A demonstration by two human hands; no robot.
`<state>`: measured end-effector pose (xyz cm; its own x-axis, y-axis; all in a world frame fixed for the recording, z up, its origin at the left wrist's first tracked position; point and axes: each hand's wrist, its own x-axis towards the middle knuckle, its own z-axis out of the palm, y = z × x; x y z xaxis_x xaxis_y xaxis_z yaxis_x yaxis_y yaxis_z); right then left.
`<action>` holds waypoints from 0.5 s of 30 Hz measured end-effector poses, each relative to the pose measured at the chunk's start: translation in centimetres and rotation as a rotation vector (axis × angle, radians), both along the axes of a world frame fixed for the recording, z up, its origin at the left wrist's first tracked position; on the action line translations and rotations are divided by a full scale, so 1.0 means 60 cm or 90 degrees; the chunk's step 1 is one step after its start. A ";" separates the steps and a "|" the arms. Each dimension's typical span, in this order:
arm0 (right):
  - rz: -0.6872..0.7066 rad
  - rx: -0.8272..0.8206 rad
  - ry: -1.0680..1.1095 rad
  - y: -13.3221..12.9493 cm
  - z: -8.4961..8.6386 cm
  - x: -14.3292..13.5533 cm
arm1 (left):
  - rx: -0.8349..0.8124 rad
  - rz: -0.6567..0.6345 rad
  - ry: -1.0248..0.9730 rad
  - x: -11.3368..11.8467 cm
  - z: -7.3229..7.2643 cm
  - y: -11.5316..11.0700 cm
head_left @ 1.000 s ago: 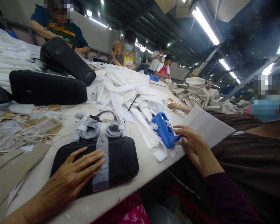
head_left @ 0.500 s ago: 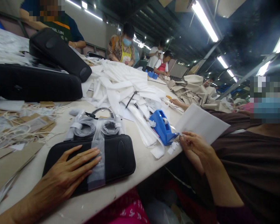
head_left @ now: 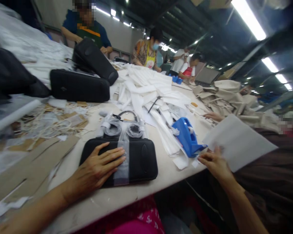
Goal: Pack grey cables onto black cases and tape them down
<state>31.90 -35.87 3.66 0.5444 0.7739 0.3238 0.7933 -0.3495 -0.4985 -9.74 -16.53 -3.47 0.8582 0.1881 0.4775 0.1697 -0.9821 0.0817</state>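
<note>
Resting flat on the black case [head_left: 136,162], your left hand [head_left: 97,167] has its fingers straight and slightly apart, the tips reaching a translucent strip [head_left: 122,177] that runs over the case front. The case lies on the table [head_left: 166,175] near the edge in front of you, with wrapped coiled cables [head_left: 134,130] just behind it. To its right stands a blue tape dispenser [head_left: 189,143]. Your right hand [head_left: 216,165] is just beside the dispenser's front end, thumb and fingertips close together; you cannot tell from this view whether anything thin sits between them. A white sheet [head_left: 246,143] slants up beside that hand. Farther out, white strips [head_left: 146,81] are heaped behind the cables, with two more black cases [head_left: 80,85] at the left, pale cords [head_left: 51,117] before them, and a co-worker's hand [head_left: 213,116] near beige material [head_left: 224,94].
</note>
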 end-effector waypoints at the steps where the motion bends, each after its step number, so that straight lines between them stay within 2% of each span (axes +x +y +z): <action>1: 0.071 -0.074 -0.018 0.019 0.017 -0.028 | -0.017 0.005 0.008 -0.001 0.002 -0.004; 2: 0.160 -0.132 -0.029 0.043 0.035 -0.062 | -0.031 0.010 0.010 -0.002 0.004 -0.007; 5: 0.462 -0.221 -0.081 0.136 0.082 -0.178 | -0.062 0.017 0.009 -0.003 0.006 -0.014; 8: 0.697 -0.302 -0.184 0.232 0.095 -0.280 | -0.080 0.022 0.008 -0.005 0.008 -0.017; 11: 0.817 -0.373 -0.299 0.307 0.078 -0.340 | -0.090 0.025 -0.001 -0.006 0.008 -0.018; 15: 0.831 -0.451 -0.432 0.361 0.060 -0.379 | -0.092 0.038 -0.026 -0.007 0.005 -0.017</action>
<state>9.19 -14.24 7.26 -0.6481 0.6583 -0.3829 0.7116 0.7026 0.0036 -10.17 -17.54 -3.15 0.8237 0.3083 0.4758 0.2217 -0.9476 0.2302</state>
